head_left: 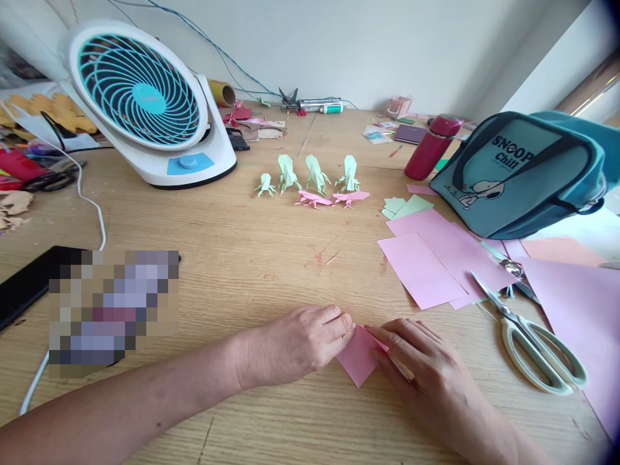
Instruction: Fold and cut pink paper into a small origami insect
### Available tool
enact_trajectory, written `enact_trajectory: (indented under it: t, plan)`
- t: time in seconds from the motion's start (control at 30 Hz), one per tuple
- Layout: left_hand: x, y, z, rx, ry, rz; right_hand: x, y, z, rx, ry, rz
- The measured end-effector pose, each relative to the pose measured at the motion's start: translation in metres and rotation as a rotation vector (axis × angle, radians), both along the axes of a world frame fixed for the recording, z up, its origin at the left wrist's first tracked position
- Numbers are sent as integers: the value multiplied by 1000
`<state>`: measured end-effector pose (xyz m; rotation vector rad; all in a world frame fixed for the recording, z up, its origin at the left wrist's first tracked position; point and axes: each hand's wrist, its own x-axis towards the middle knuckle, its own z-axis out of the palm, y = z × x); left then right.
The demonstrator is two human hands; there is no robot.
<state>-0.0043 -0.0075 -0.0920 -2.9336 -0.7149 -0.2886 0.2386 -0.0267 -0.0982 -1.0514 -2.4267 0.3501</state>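
A small folded piece of pink paper (359, 363) lies on the wooden table between my hands, one corner pointing toward me. My left hand (303, 339) is closed at its upper left edge, fingertips pressed on the paper. From the right, my right hand (419, 361) pinches the opposite edge between thumb and fingers. Farther back stand several folded green paper figures (317, 174) with thin legs. Two pink paper figures (314, 199) sit just in front of them.
Pink paper sheets (421, 268) and scissors (537, 339) lie at the right, near a teal bag (523, 174) and a red flask (433, 148). A white fan (145, 97) stands at the back left. A white cable (92, 194) and a black device (33, 284) are at the left.
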Motion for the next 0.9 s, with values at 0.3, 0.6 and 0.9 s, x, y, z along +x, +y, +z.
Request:
enact_trajectory:
  t: [0.3,0.6,0.9]
  plan:
    - [-1,2,2,-33,4,-44,1,-2,1,41,-32,113]
    - [-1,2,-1,-18,1,-36,0,-1,4,134,-94,176]
    - [0,4,0,7,-27,-57,1,1,5,141,-150,237]
